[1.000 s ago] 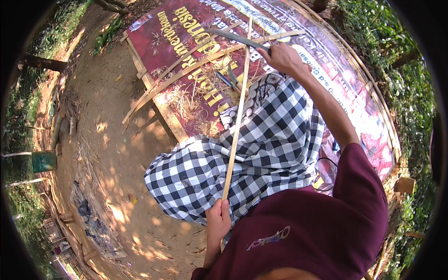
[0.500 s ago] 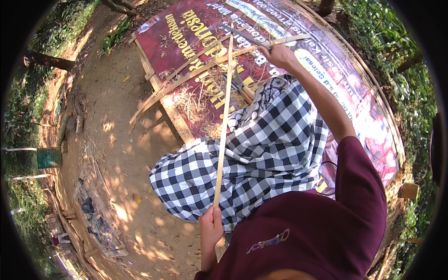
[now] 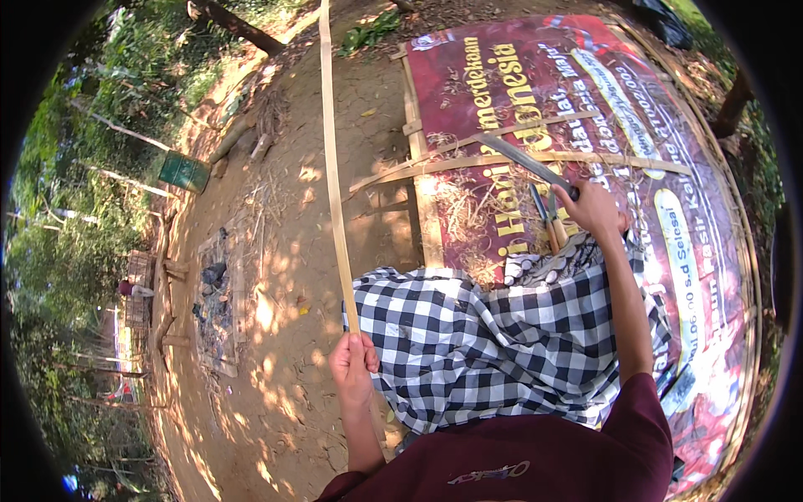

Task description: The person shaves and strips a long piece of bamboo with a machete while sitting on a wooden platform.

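A long, thin bamboo strip (image 3: 333, 184) rises nearly upright from my left hand (image 3: 353, 364), whose fingers are closed round its lower end. My right hand (image 3: 595, 209) is wrapped round the handle of a machete (image 3: 527, 161), the dark blade slanting up and left above the printed banner. The blade and the strip are well apart. Two more bamboo strips (image 3: 552, 156) lie crossing on the banner below the blade. Close to my right hand are wooden-handled knives (image 3: 554, 230). A black-and-white checked cloth (image 3: 493, 343) covers my lap.
The red banner (image 3: 452, 92) covers a low platform with a wooden edge (image 3: 428, 222), and curly shavings (image 3: 468, 188) are scattered over it. Left on the cracked dirt ground (image 3: 293, 217) are a patch of charcoal (image 3: 216, 276) and a green container (image 3: 184, 171).
The strip has swung left, away from the machete and off the banner, over the bare ground. The machete has drawn nearer my lap. The view has turned left.
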`<state>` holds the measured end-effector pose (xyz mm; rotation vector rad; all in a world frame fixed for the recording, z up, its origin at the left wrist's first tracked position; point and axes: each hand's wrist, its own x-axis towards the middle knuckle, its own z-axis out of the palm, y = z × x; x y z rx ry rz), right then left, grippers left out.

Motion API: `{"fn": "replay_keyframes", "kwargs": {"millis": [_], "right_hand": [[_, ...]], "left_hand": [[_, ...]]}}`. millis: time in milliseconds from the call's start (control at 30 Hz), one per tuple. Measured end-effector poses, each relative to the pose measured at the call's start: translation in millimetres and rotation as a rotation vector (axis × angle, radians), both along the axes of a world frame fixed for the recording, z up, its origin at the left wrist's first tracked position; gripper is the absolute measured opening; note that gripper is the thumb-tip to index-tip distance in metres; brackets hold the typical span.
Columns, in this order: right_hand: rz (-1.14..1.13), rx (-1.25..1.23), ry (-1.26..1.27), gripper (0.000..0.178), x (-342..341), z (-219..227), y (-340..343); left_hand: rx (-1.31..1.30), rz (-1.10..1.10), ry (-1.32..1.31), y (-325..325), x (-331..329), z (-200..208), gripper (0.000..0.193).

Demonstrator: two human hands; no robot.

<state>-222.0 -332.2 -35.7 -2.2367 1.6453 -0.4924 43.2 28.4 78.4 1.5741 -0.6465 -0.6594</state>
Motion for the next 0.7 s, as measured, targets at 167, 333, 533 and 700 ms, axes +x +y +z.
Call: {"fn": "replay_keyframes", "kwargs": {"millis": [167,333,533,700], "right_hand": [[0.150,0.021,-0.041,0.068,45.7,0.3,28.5],[0.431,0.020,0.114,0.051,61.0,-20.0,66.8],[0.620,-0.226,0.349,0.041,54.7,-82.8,73.6],[0.567,-0.018,0.345,0.047,64.2,-80.5,59.9]], "left_hand": [[-0.144,0.114,-0.034,-39.8,-11.9,33.0,0.032],[-0.365,0.047,-0.096,-75.2,-36.1,45.4,0.023],[-0.407,-0.074,-0.083,-95.6,-41.7,42.0,0.022],[-0.421,-0.062,-0.112,-96.3,-38.3,38.6,0.024]]}}
